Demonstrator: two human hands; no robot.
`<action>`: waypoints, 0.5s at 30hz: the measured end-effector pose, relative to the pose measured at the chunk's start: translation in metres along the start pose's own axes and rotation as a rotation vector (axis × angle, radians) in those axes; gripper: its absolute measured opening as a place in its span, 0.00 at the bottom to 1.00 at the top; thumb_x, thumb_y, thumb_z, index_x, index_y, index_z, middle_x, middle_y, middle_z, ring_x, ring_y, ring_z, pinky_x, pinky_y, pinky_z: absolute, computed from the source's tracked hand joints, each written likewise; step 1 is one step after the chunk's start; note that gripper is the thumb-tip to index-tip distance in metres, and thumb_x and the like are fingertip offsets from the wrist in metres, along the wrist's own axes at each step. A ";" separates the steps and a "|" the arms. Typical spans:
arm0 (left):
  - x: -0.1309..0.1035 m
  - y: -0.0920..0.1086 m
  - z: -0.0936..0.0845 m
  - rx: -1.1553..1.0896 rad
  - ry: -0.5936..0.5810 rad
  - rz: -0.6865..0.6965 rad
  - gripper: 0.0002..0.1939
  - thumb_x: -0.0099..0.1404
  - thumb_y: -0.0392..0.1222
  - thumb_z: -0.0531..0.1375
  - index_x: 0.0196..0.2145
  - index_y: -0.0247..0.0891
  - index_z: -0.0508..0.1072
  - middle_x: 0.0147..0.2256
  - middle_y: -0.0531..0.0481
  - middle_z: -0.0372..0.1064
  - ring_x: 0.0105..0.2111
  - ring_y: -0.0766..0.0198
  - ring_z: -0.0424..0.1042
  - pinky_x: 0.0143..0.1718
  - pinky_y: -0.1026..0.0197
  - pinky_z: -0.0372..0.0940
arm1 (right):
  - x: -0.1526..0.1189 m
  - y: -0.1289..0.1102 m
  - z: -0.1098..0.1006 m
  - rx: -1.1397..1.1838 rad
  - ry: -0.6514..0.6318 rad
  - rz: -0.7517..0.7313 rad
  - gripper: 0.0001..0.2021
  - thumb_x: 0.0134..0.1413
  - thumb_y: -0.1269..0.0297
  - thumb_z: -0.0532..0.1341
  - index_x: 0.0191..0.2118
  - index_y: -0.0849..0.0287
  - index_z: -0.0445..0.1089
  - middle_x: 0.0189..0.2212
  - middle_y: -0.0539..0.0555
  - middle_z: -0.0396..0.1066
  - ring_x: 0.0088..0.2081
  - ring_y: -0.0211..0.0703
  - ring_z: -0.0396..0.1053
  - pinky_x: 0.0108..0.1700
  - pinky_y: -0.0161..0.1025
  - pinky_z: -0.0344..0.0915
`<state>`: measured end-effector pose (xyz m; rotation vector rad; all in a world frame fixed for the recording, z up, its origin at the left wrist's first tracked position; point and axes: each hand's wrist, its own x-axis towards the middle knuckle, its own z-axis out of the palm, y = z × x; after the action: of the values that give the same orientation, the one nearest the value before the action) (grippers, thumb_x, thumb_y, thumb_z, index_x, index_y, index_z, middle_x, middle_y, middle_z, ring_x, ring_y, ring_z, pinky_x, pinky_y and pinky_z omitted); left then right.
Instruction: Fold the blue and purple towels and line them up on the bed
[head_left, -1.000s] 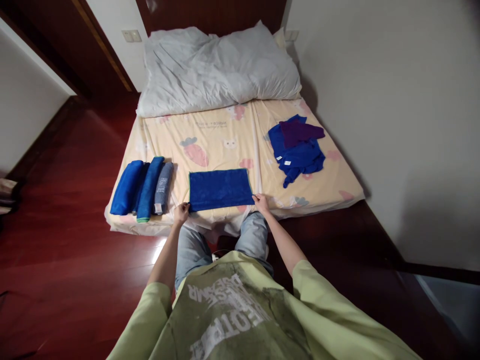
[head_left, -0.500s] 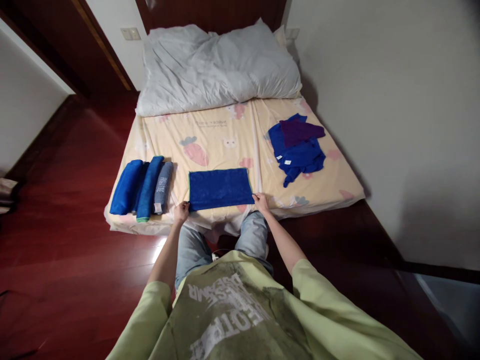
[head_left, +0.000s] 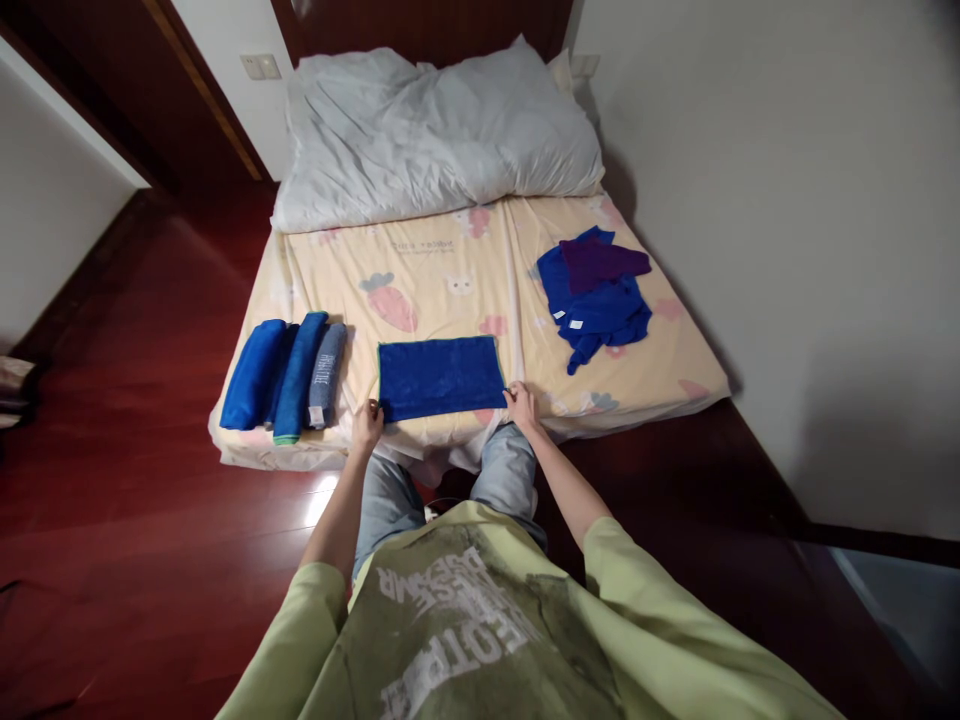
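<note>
A dark blue towel (head_left: 441, 377) with a thin green edge lies flat as a wide rectangle near the front of the bed. My left hand (head_left: 367, 424) pinches its near left corner. At the near right corner my right hand (head_left: 521, 403) is closed on the same towel, thumb and fingers together. Left of the towel, close to my left hand, are rolled towels: a grey one (head_left: 328, 375) with pale lettering, a blue one with a green edge (head_left: 299, 380), and a bright blue one (head_left: 253, 375).
The bed (head_left: 442, 260) has a cream sheet with carrot and rabbit prints. Loose blue cloths (head_left: 600, 312) lie heaped on its right side under a purple cloth (head_left: 600, 262). A bulky pale quilt (head_left: 442, 140) fills the head end. A wall (head_left: 787, 250) stands on the right.
My left hand has shifted slightly right and forward at the towel's corner. My right hand has barely moved, and the towel lies nearly as before.
</note>
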<state>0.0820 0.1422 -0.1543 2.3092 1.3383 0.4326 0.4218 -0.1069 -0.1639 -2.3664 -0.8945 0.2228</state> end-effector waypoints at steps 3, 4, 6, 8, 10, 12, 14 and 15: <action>-0.008 0.001 0.002 0.091 0.076 0.224 0.18 0.66 0.35 0.53 0.52 0.35 0.75 0.54 0.33 0.72 0.54 0.46 0.71 0.54 0.46 0.66 | -0.011 -0.001 -0.008 -0.059 -0.003 -0.333 0.17 0.68 0.64 0.54 0.55 0.58 0.74 0.54 0.62 0.74 0.56 0.52 0.71 0.61 0.49 0.66; -0.011 0.000 0.003 0.105 0.042 0.312 0.19 0.67 0.34 0.52 0.52 0.36 0.75 0.56 0.34 0.71 0.57 0.46 0.70 0.57 0.44 0.65 | -0.014 -0.001 -0.010 -0.073 -0.046 -0.438 0.17 0.69 0.64 0.53 0.56 0.57 0.75 0.55 0.61 0.74 0.58 0.51 0.70 0.63 0.49 0.65; -0.016 -0.002 0.005 0.104 -0.067 0.462 0.20 0.69 0.33 0.50 0.53 0.37 0.75 0.58 0.37 0.71 0.60 0.48 0.67 0.60 0.45 0.63 | -0.019 0.002 -0.014 -0.103 -0.128 -0.567 0.18 0.69 0.64 0.53 0.56 0.57 0.75 0.57 0.60 0.74 0.59 0.51 0.69 0.65 0.50 0.64; -0.021 -0.004 0.006 0.098 -0.128 0.532 0.21 0.70 0.36 0.51 0.56 0.37 0.74 0.59 0.37 0.70 0.63 0.49 0.66 0.63 0.46 0.61 | -0.020 0.005 -0.015 -0.142 -0.157 -0.598 0.18 0.69 0.63 0.54 0.57 0.58 0.75 0.58 0.60 0.73 0.60 0.52 0.69 0.65 0.52 0.64; -0.025 -0.006 0.007 0.112 -0.130 0.533 0.23 0.70 0.40 0.52 0.59 0.35 0.73 0.62 0.37 0.67 0.65 0.48 0.63 0.65 0.45 0.60 | -0.019 0.007 -0.016 -0.177 -0.168 -0.606 0.19 0.67 0.62 0.56 0.58 0.60 0.75 0.60 0.61 0.72 0.62 0.53 0.68 0.65 0.53 0.63; -0.028 -0.007 0.008 0.138 -0.133 0.522 0.25 0.70 0.40 0.52 0.62 0.33 0.71 0.64 0.37 0.65 0.66 0.47 0.62 0.66 0.44 0.59 | -0.018 0.009 -0.015 -0.209 -0.183 -0.615 0.20 0.66 0.62 0.58 0.59 0.61 0.74 0.61 0.61 0.71 0.63 0.54 0.67 0.66 0.53 0.63; -0.029 -0.008 0.008 0.160 -0.146 0.510 0.26 0.70 0.38 0.51 0.63 0.32 0.70 0.65 0.37 0.64 0.66 0.47 0.62 0.66 0.44 0.59 | -0.016 0.010 -0.016 -0.239 -0.194 -0.611 0.21 0.65 0.64 0.57 0.60 0.62 0.73 0.62 0.61 0.69 0.64 0.54 0.66 0.66 0.53 0.62; -0.028 -0.008 0.008 0.168 -0.152 0.503 0.26 0.70 0.37 0.51 0.63 0.32 0.70 0.65 0.37 0.63 0.66 0.47 0.62 0.67 0.44 0.58 | -0.016 0.010 -0.016 -0.253 -0.199 -0.604 0.22 0.65 0.66 0.56 0.61 0.62 0.72 0.63 0.61 0.68 0.64 0.53 0.66 0.66 0.53 0.62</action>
<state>0.0665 0.1190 -0.1667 2.7540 0.7370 0.2933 0.4212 -0.1306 -0.1580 -2.1912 -1.7697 0.1035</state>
